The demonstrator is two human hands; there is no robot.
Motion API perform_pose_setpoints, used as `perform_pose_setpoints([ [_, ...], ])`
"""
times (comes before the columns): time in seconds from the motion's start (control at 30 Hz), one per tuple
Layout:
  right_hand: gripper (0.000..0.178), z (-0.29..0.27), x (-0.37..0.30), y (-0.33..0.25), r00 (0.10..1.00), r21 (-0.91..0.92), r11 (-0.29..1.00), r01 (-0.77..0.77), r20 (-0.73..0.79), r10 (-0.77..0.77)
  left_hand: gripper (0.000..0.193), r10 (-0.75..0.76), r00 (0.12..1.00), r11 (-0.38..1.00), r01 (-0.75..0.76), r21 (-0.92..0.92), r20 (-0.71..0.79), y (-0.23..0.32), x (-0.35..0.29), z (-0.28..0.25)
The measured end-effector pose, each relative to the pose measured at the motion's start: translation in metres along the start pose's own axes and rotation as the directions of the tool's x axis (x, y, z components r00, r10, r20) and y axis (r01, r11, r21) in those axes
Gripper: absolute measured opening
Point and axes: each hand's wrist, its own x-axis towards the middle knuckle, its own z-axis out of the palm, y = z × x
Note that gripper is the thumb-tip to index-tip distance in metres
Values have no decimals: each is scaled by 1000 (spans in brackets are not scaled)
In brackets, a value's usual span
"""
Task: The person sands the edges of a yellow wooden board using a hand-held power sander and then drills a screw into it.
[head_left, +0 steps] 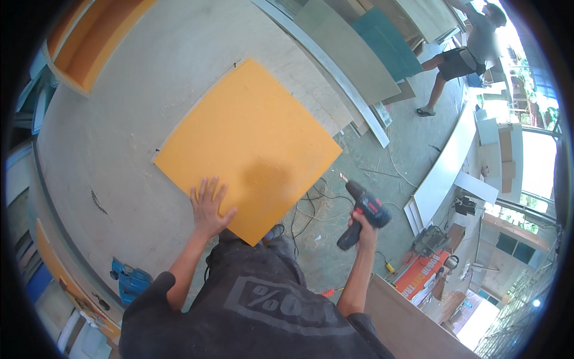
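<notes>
Clearly, the relation that matters is running between the drill [373,209] and the orange panel [263,125]. The panel is lying across the centre of the frame, turned like a diamond, with one corner pointing toward the person's waist at the bottom; its sides are looking nearly equal, so no long axis is standing out. Over its lower-left edge, the left hand [209,209] is lying open, fingers spreading on the orange face, gripping nothing.

Right of centre, the right hand [363,227] is closing around the drill's handle; whether a finger is pressing the trigger, I cannot tell. The drill's body is slanting from lower right to upper left, and its bit [344,177] is pointing up and left, toward the panel's right-hand corner. From the right hand, then, the panel is lying to the left and upward in the frame, the bit hanging apart from its lower-right edge. The left hand is the nearer one, already touching the panel.
</notes>
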Motion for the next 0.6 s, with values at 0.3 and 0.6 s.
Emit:
perform_pose_setpoints([
  [0.3, 23, -69, -70, 124, 921, 216, 964, -155, -321, 220, 103, 390, 863, 903, -426, 49, 321, -47, 1, -6],
  [0.6, 21, -60, -87, 170, 948, 145, 976, -163, -250, 195, 106, 377, 879, 917, -399, 20, 292, -35, 5, -3],
])
